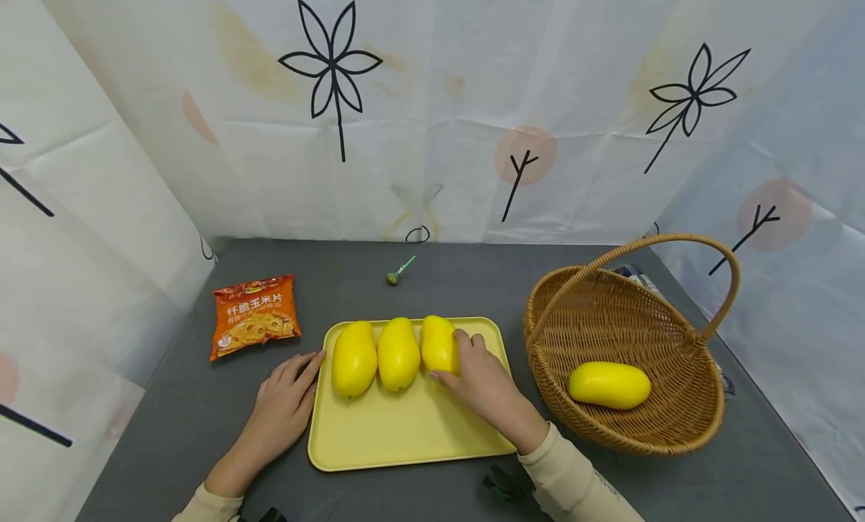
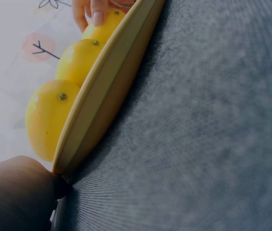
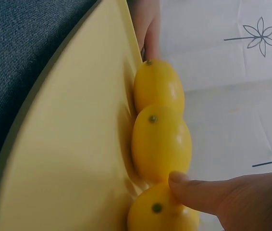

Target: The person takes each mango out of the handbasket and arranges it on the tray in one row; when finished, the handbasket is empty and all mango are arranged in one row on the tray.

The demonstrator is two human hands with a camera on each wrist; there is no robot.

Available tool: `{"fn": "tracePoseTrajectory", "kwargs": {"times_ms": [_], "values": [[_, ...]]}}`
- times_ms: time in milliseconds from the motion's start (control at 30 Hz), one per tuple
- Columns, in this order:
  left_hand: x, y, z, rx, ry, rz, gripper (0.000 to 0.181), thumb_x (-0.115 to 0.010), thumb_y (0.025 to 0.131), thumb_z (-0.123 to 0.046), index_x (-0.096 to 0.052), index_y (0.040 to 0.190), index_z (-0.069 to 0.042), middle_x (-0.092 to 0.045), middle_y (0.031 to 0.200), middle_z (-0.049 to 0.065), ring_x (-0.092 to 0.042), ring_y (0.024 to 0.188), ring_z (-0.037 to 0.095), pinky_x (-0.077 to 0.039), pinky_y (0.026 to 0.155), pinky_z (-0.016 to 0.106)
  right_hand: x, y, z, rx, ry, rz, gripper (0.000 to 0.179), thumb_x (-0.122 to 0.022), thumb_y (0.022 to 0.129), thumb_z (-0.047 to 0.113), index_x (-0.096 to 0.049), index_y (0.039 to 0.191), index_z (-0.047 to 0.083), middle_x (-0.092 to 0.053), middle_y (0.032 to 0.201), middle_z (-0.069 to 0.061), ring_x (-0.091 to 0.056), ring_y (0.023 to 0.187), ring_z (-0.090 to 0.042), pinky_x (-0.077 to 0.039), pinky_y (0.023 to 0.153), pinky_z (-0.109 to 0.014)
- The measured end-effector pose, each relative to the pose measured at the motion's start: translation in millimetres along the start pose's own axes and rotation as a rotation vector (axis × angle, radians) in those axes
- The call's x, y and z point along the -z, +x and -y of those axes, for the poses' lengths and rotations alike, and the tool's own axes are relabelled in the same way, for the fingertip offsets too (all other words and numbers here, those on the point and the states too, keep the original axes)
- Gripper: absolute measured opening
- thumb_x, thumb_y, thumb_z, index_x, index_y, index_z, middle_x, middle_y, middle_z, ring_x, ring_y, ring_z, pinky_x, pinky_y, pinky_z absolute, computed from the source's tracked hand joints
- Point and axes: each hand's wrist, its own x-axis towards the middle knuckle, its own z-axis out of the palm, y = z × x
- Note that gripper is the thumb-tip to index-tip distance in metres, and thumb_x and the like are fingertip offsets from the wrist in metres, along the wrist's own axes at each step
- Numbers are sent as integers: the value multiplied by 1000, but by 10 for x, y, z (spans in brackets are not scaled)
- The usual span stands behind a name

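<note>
Three yellow mangoes lie side by side on a yellow tray (image 1: 405,436): a left one (image 1: 354,359), a middle one (image 1: 399,354) and a right one (image 1: 439,342). My right hand (image 1: 485,387) grips the right mango, thumb on its near side and fingers at its far right. In the right wrist view the thumb (image 3: 201,193) presses on that mango (image 3: 155,214). At the tray's left edge rests my left hand (image 1: 284,402), its fingertips touching the rim. The left wrist view shows part of this hand (image 2: 16,187) against the tray's corner.
On the right stands a wicker basket (image 1: 628,304) with a tall handle and one yellow mango (image 1: 609,385) inside. An orange snack bag (image 1: 255,315) lies at the left. Behind the tray is a small green lollipop (image 1: 394,278). Patterned cloth walls enclose the grey table (image 1: 466,278).
</note>
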Motion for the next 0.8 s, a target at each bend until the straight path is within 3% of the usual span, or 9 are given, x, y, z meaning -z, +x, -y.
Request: {"fn": "tracePoseTrajectory", "kwargs": {"times_ms": [267, 467, 567, 700, 800], "values": [[1, -3, 2, -6, 4, -10, 54, -56, 96, -11, -41, 147, -14, -46, 139, 15, -36, 129, 38, -30, 93, 62, 21, -7, -2, -13, -22, 7, 76, -73, 83, 44, -42, 138, 0, -53, 109, -19, -52, 68, -21, -46, 59, -35], [-3, -3, -1, -2, 6, -8, 53, -56, 96, -12, -41, 147, -14, -46, 139, 15, -37, 129, 38, -30, 94, 62, 108, -79, 22, -35, -91, -2, 81, -70, 82, 51, -42, 139, 1, -54, 117, -21, -60, 79, -27, -50, 61, -40], [-5, -4, 0, -4, 7, -11, 53, -56, 96, -12, -42, 147, -14, -47, 138, 15, -37, 129, 38, -30, 93, 62, 246, -185, 52, -16, -125, -8, 82, -69, 82, 53, -42, 140, 2, -55, 119, -21, -61, 79, -27, -51, 58, -38], [-6, -3, 1, -3, 7, -10, 53, -56, 96, -12, -41, 147, -14, -47, 139, 15, -37, 129, 38, -30, 93, 62, 548, -381, 103, 25, -156, 6, 78, -68, 84, 52, -43, 141, 6, -54, 118, -17, -55, 66, -18, -45, 50, -29], [-5, -2, 3, -5, 6, -10, 54, -56, 96, -12, -41, 147, -15, -47, 138, 15, -37, 129, 38, -31, 93, 62, 827, -541, 109, 54, -189, 23, 73, -69, 84, 49, -46, 139, 7, -55, 116, -14, -56, 73, -16, -49, 58, -30]]}}
